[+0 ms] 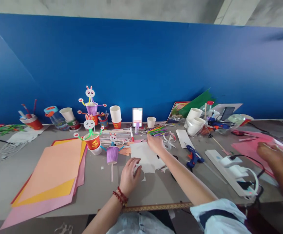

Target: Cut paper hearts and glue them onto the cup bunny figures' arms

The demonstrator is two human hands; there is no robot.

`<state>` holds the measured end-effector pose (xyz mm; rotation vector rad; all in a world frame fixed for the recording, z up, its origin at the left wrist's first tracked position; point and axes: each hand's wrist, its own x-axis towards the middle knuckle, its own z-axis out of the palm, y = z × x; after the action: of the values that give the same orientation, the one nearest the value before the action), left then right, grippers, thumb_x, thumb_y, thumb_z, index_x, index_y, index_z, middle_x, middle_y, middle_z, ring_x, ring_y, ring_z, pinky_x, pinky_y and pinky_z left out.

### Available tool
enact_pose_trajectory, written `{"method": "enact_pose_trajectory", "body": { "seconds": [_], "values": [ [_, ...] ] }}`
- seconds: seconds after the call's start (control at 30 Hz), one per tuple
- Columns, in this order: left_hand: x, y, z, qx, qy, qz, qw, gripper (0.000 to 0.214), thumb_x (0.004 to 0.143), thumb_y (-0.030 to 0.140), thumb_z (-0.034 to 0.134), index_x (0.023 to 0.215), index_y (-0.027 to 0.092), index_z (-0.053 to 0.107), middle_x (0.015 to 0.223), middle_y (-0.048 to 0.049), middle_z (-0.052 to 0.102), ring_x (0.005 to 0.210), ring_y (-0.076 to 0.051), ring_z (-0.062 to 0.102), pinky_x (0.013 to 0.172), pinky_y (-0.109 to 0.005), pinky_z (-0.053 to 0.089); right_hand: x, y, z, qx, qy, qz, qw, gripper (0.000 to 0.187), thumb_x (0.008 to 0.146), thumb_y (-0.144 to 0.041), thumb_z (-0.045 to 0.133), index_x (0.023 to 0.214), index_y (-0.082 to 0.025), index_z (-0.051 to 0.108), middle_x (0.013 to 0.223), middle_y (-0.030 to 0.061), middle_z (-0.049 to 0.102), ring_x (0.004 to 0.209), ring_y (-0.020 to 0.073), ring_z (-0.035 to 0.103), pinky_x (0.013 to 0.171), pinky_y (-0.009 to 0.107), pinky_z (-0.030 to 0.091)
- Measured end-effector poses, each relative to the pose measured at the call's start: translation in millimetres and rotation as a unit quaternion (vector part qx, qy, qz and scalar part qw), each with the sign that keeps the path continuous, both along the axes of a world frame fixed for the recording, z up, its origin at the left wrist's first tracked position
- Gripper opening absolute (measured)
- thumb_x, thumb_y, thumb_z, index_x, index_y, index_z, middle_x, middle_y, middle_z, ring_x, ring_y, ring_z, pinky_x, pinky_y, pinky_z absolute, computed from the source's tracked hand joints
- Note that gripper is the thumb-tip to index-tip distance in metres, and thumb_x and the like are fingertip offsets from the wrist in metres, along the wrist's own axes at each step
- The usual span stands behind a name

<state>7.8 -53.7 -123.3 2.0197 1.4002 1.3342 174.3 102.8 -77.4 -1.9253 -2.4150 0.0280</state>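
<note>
Grey tabletop [7, 175] leaves open room toward the near edge, with stacked coloured paper sheets [56, 172] just left. The white paper sheet [147, 156] lies centre; judged light, floppy, best pinned flat or pinched at a border. Left hand [129, 175] presses it, fingers curled. Right hand [155, 143] reaches its far edge, grip unclear.

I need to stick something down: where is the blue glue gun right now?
The blue glue gun lies on the grey table, just right of the person's right forearm, between the white paper strip and the white power strip.
</note>
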Motion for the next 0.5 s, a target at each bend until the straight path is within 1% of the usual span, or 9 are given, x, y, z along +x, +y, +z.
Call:
{"method": "enact_pose_trajectory", "body": {
  "seconds": [0.07, 0.13, 0.23, 0.3, 0.37, 0.43, 0.5],
  "values": [
    [-2.7, 1.1, 1.1, 0.004, -0.012, 0.015, 1.000, 0.022, 0.092, 0.013, 0.050, 0.110, 0.020, 0.061, 0.102, -0.0094, 0.069, 0.093, -0.021, 0.068, 0.078, -0.033, 0.059, -8.2, 1.5, -0.2, 0.004, 0.019, 0.022, 1.000, 0.031, 0.100, -0.038, 0.053, 0.121, -0.016, 0.062, 0.099, 0.0069, 0.072, 0.087, 0.0214, 0.070, 0.080, 0.039, 0.054],
    [-3.9, 1.3, 2.6, 0.007, -0.023, 0.025, 0.999, 0.019, 0.094, 0.014, 0.048, 0.106, 0.019, 0.062, 0.098, -0.0088, 0.069, 0.090, -0.020, 0.068, 0.076, -0.031, 0.058, -11.0, -0.4, 0.9, 0.014, 0.050, 0.047, 0.998, 0.027, 0.100, -0.034, 0.051, 0.120, -0.021, 0.064, 0.098, 0.0070, 0.074, 0.090, 0.0230, 0.070, 0.079, 0.036, 0.052],
    [-3.0, 0.1, 4.9, 0.005, -0.031, 0.019, 0.999, 0.017, 0.095, 0.014, 0.048, 0.099, 0.020, 0.063, 0.092, -0.0073, 0.069, 0.085, -0.019, 0.068, 0.074, -0.030, 0.056, -1.2, -5.4, 3.9, 0.032, 0.115, 0.072, 0.990, 0.026, 0.100, -0.033, 0.047, 0.113, -0.026, 0.068, 0.101, 0.0060, 0.077, 0.095, 0.0232, 0.070, 0.076, 0.029, 0.050],
    [-1.9, -1.1, 6.4, -0.001, -0.034, 0.005, 0.999, 0.017, 0.095, 0.014, 0.048, 0.096, 0.020, 0.064, 0.089, -0.0060, 0.069, 0.083, -0.018, 0.068, 0.074, -0.029, 0.056, 17.3, -9.2, 6.7, 0.038, 0.162, 0.076, 0.983, 0.030, 0.101, -0.033, 0.041, 0.110, -0.025, 0.069, 0.098, 0.0049, 0.078, 0.090, 0.0212, 0.072, 0.073, 0.027, 0.052],
    [-1.0, -1.8, 7.8, -0.009, -0.035, -0.010, 0.999, 0.017, 0.095, 0.014, 0.048, 0.095, 0.020, 0.064, 0.088, -0.0052, 0.070, 0.080, -0.017, 0.067, 0.073, -0.028, 0.055, 44.7, -15.0, 9.4, 0.038, 0.206, 0.075, 0.975, 0.036, 0.103, -0.032, 0.034, 0.116, -0.023, 0.066, 0.093, 0.0048, 0.078, 0.080, 0.0187, 0.074, 0.068, 0.025, 0.054],
    [-0.4, -2.1, 8.8, -0.015, -0.036, -0.022, 0.999, 0.016, 0.094, 0.013, 0.049, 0.094, 0.020, 0.063, 0.087, -0.0048, 0.069, 0.080, -0.017, 0.067, 0.072, -0.027, 0.054, 76.9, -24.7, 10.3, 0.039, 0.243, 0.082, 0.966, 0.040, 0.105, -0.033, 0.028, 0.123, -0.023, 0.061, 0.101, 0.0049, 0.078, 0.076, 0.0165, 0.074, 0.067, 0.025, 0.057],
    [0.2, -2.3, 9.2, -0.021, -0.036, -0.030, 0.999, 0.016, 0.094, 0.013, 0.049, 0.094, 0.020, 0.063, 0.087, -0.0046, 0.069, 0.080, -0.017, 0.067, 0.072, -0.027, 0.053, 107.5, -38.7, 7.7, 0.039, 0.264, 0.094, 0.959, 0.038, 0.104, -0.035, 0.030, 0.126, -0.024, 0.059, 0.105, 0.0046, 0.077, 0.077, 0.0160, 0.075, 0.071, 0.025, 0.058]
  ]
}}
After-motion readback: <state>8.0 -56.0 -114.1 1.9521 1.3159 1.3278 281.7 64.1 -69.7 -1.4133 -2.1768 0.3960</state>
